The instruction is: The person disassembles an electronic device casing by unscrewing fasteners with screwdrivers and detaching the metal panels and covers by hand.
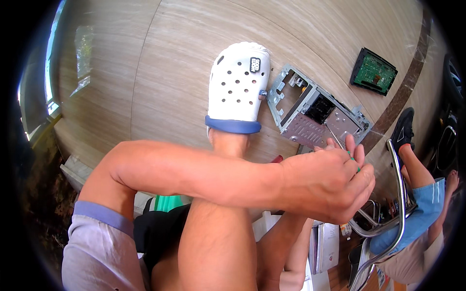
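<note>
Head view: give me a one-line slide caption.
Left hand curled around a green-handled tool, right hand partly hidden beneath, the thin shaft angled toward an opened metal chassis.

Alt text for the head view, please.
Left hand overlapping the right hand at a green-handled tool pointing to an open metal chassis on the floor. A white clog is beside it; a green circuit board lies farther right.
</note>
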Demonstrator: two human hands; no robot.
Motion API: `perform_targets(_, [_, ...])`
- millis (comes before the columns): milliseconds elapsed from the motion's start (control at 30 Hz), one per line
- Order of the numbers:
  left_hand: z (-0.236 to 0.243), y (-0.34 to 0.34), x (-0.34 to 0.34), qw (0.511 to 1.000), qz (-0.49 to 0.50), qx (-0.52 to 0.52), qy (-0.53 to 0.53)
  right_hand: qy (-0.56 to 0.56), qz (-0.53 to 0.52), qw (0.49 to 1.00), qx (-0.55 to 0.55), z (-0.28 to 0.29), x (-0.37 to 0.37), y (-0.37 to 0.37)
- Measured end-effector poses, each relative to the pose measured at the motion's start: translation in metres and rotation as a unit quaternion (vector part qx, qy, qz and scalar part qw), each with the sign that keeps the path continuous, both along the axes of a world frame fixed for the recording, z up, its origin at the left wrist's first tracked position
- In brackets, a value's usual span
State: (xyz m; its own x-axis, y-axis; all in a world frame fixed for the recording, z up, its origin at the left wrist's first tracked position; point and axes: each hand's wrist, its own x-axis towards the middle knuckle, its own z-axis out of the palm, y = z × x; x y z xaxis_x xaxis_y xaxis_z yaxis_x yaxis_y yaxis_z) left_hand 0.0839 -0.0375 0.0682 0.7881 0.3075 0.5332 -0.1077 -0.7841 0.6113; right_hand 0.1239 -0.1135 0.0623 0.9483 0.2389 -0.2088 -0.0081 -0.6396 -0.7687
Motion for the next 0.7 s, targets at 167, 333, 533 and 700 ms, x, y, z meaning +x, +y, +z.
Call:
perform_targets(167, [-0.004,0.003,-0.002,0.998,-0.009,-0.045,-0.036,-0.120,0.017,0.992,-0.043,0.005,-0.007,0.000])
perform_targets(333, [-0.009,0.005,-0.007,0.992,-0.017,-0.112,-0.062,-0.396,-0.015,0.866,-0.305,0.012,-0.017,-0.002])
perform_targets(533, [-0.017,0.006,-0.001,0.984,0.004,-0.146,-0.098,-0.227,0.129,0.956,0.137,0.039,-0.006,-0.018])
perform_targets(700, [-0.027,0.011,-0.009,0.969,-0.060,-0.238,0.002,-0.207,0.212,0.955,-0.013,0.040,0.000,-0.030])
